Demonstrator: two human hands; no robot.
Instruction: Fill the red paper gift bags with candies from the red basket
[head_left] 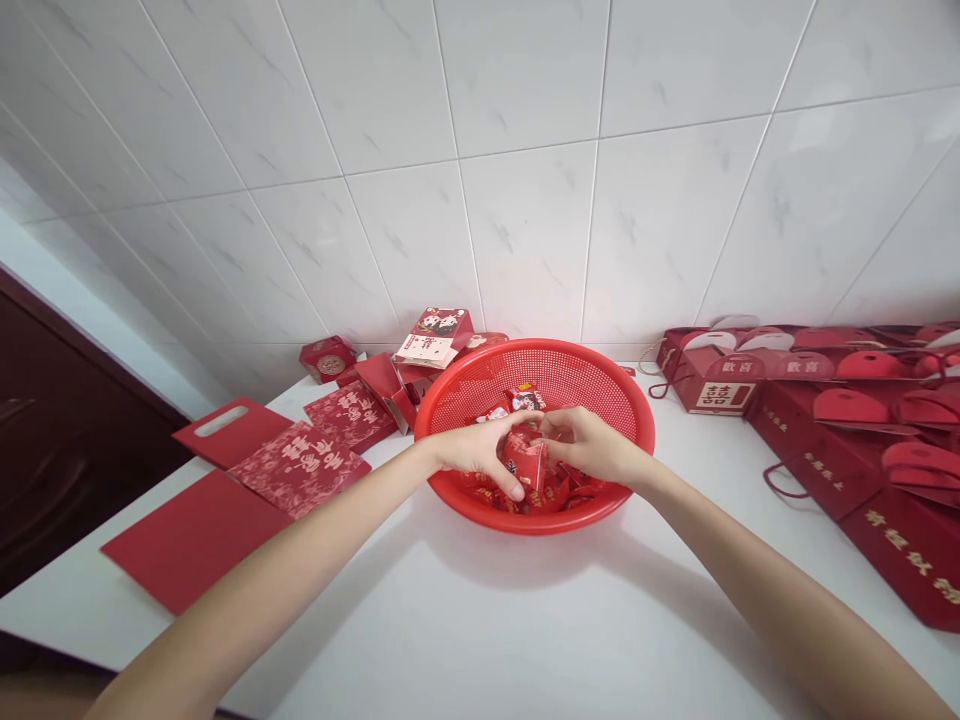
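A red plastic mesh basket stands on the white table, with several red wrapped packets lying in it. Over it, my left hand curls its thumb and fingers around a small red packet with pale markings. The fingertips of my right hand are bent together at the packet's upper right edge and touch it. My fingers hide part of this packet. Behind the hands, a packet with a cartoon print leans at the back of the basket.
Flat and unfolded red cardboard pieces lie at the left. Small red boxes, one hexagonal box and one printed box, stand near the tiled wall. Rows of red gift boxes with cord handles fill the right side.
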